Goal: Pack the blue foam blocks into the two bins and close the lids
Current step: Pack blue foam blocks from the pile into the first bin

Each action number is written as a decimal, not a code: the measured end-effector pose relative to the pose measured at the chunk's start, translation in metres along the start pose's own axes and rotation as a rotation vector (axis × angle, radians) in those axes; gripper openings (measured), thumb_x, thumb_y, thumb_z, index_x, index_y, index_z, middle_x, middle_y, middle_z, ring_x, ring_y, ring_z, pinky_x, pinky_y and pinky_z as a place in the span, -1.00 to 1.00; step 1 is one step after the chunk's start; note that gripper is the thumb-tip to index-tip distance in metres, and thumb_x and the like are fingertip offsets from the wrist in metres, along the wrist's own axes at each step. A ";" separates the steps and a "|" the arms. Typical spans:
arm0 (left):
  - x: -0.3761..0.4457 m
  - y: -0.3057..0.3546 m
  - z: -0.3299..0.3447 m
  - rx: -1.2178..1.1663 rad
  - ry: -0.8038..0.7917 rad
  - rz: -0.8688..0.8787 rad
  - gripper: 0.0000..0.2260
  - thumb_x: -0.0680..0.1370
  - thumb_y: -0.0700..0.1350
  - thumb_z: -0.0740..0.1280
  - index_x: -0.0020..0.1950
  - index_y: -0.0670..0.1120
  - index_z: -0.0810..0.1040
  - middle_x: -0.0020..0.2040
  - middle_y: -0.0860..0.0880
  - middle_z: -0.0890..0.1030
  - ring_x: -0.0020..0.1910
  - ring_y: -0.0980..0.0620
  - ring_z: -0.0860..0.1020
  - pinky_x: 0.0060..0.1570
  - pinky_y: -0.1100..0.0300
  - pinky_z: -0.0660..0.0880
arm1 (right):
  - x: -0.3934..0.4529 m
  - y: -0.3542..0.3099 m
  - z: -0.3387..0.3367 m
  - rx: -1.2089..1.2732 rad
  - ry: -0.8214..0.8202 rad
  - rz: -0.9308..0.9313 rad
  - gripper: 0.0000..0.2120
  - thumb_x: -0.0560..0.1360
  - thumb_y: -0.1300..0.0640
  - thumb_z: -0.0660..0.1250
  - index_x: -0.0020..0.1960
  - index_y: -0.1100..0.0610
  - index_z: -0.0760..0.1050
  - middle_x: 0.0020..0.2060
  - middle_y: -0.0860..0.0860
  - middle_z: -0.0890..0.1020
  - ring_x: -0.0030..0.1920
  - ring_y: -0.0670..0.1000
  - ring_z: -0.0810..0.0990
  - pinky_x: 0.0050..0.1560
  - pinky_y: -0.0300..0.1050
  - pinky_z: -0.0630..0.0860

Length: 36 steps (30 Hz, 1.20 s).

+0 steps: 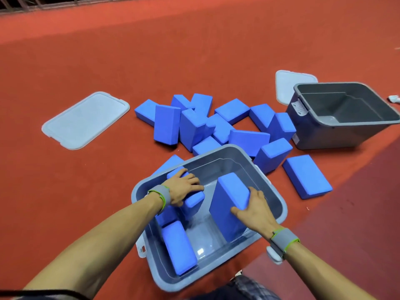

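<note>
A grey bin stands open right in front of me on the red floor. My left hand grips a blue foam block at the bin's far left side. My right hand holds a second blue block upright inside the bin's right half. Another block lies flat along the bin's left wall, with one more behind it. A pile of several loose blue blocks lies beyond the bin. A darker grey bin stands open and holds nothing at the right.
One pale lid lies flat on the floor at the left. A second lid leans behind the dark bin. A single block lies on the floor at the right, near a darker red strip.
</note>
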<state>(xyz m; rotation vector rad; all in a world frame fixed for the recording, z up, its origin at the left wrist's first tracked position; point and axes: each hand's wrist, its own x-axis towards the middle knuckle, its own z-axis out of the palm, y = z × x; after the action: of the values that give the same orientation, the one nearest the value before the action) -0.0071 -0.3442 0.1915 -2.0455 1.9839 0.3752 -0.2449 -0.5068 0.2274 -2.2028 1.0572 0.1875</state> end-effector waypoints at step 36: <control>-0.008 0.012 0.084 -0.520 -0.128 -0.504 -0.18 0.46 0.05 0.34 0.62 0.25 -0.03 0.64 0.10 -0.16 0.59 -0.20 -0.28 0.48 -0.35 -0.17 | -0.025 -0.026 0.080 -0.070 -0.241 -0.102 -0.18 0.25 -0.21 0.48 0.37 0.10 0.26 0.19 0.02 0.39 0.21 0.12 0.45 0.20 0.00 0.49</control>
<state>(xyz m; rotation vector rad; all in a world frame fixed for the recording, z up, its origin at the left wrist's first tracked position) -0.0196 -0.3063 0.1161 -2.6442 1.3140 0.9491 -0.2298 -0.4294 0.1900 -2.2237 0.8158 0.4381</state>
